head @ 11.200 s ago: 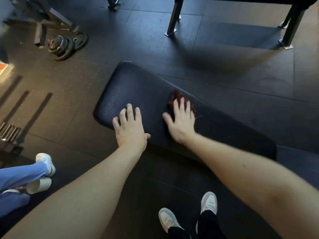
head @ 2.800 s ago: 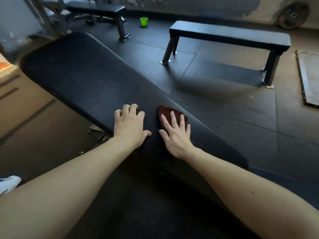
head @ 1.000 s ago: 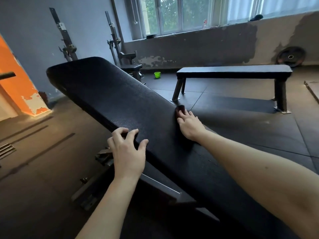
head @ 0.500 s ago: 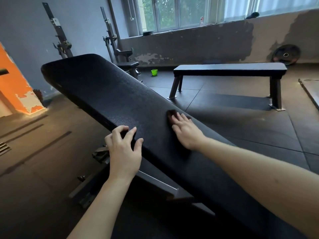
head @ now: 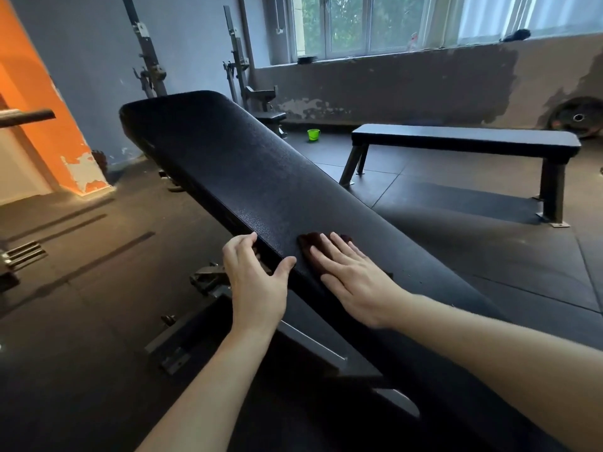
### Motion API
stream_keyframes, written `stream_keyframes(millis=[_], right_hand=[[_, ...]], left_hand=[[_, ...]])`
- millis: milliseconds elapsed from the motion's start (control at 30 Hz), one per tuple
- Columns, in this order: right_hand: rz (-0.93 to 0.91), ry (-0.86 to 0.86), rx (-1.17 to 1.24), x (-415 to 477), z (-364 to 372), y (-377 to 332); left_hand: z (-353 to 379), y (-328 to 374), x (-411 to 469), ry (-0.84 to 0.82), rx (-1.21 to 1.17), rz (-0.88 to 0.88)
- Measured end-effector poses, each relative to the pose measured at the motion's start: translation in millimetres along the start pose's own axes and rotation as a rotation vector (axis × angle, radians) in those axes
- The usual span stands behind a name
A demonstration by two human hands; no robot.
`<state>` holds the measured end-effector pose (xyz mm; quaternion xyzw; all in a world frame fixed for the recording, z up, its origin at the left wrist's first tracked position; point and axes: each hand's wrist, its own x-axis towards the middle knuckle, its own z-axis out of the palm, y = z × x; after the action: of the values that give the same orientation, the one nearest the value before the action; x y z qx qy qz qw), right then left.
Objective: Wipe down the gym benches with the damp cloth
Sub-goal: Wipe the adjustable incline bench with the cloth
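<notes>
the small dark maroon cloth (head: 310, 244) lies on the long, tilted, black pebble-grained padded worktop (head: 235, 164), mostly under the right hand (head: 355, 282), whose straight, slightly spread fingers (head: 337, 247) press it flat. just beside it, the left hand (head: 254, 285) grips the worktop's rounded near edge, thumb on top, fingers curled round the side.

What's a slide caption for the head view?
Right hand presses a dark red cloth flat on the inclined bench while the left hand grips its edge; a flat bench stands behind.

Cloth (head: 307, 243) mostly hidden under the right hand (head: 354, 283) — bench (head: 244, 164) cut off below.
</notes>
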<state>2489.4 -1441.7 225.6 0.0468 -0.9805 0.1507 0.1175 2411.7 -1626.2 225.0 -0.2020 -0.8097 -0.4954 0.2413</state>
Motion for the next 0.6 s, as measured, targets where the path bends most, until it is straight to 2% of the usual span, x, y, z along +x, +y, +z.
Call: stream_keyframes(millis=[167, 267, 467, 600], right_hand=[[0.163, -0.041, 0.033, 89.4, -17.5, -14.8], [0.170, -0.053, 0.036, 106.6, -19.9, -20.0], [-0.059, 0.038, 0.023, -1.5, 7.1, -10.9], [-0.090, 0.018, 0.008, -51.4, 18.0, -2.7]], left_hand=[[-0.6, -0.4, -2.1, -0.002, 0.007, 0.038], [-0.9, -1.8, -2.8, -0.003, -0.004, 0.043], [3.3, -2.6, -2.8, 0.030, -0.016, 0.055], [4.6, -2.6, -5.6, 0.027, -0.030, 0.045]])
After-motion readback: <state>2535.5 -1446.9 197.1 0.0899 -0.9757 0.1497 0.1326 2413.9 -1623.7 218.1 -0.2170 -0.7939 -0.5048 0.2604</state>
